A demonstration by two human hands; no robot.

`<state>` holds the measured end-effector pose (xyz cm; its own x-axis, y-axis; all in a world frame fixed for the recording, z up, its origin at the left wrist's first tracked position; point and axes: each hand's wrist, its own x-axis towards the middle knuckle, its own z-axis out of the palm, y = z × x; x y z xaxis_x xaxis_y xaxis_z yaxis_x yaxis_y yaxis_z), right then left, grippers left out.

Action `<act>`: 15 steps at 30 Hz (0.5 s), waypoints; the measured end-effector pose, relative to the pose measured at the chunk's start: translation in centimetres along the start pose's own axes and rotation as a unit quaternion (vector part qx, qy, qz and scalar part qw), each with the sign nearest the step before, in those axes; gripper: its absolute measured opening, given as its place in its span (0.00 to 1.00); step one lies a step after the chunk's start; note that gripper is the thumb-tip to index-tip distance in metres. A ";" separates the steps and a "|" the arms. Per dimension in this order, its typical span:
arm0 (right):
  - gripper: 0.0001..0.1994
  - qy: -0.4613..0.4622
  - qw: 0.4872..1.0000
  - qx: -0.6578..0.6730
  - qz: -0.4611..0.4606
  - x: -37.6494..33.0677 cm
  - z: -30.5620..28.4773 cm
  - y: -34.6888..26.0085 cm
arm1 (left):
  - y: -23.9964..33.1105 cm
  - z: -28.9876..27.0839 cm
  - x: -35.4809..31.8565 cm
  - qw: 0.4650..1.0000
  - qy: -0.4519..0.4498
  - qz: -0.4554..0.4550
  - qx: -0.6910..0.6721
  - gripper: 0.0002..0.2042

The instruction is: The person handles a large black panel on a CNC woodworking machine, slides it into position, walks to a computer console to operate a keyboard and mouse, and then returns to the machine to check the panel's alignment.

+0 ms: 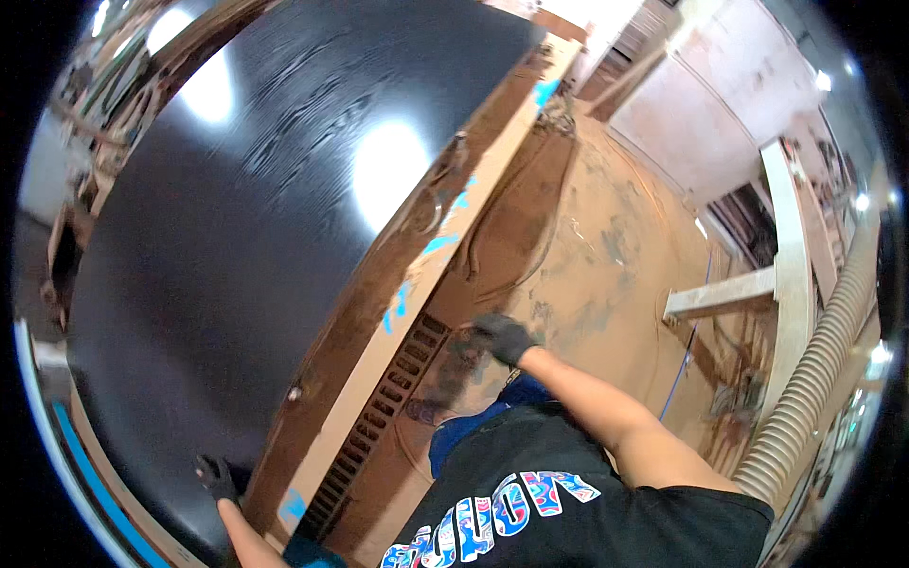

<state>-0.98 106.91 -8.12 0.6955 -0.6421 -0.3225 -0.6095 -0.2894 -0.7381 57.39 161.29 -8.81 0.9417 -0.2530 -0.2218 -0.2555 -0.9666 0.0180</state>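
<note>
- Head view: a large black panel (246,237) with a glossy wood-grain face fills the left and middle, tilted up on edge; two bright light glares show on it.
- The left hand (217,476), in a dark glove, is closed on the panel's lower corner, fingers curled over the black face.
- The right hand (504,337), also gloved, hangs just right of the panel, fingers bent loosely over the dusty floor (606,246); it grips nothing that I can see.
- Along the panel's right edge runs a brown board (417,275) with blue marks, touching the panel.
- Right of that board, below the right hand, lies a slotted grille (383,417).
- Well right of the panel stand a pale wooden frame (757,284) and a ribbed hose (814,369).
</note>
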 end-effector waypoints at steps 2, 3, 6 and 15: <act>0.20 0.149 0.964 -0.022 0.218 -8.0 -2.1 17.2 | 14.0 -0.8 -0.2 0.991 -0.133 0.008 0.022 0.34; 0.19 0.178 0.947 -0.001 0.269 -8.7 -1.8 23.7 | 7.0 -0.3 -0.1 0.995 -0.098 0.008 -0.009 0.33; 0.18 0.166 0.833 -0.095 0.519 -15.7 -3.1 36.3 | 8.2 1.2 -1.3 0.994 -0.059 0.026 -0.085 0.29; 0.16 0.318 0.791 0.209 0.479 -22.8 -7.4 50.2 | 43.1 -0.8 -0.2 0.982 -0.077 0.105 -0.135 0.27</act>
<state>-50.23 101.78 -33.48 -0.4213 -0.6904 -0.5880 -0.4691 0.7208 -0.5102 46.39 119.68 -7.21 0.8251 -0.4582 -0.3304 -0.3525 -0.8746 0.3328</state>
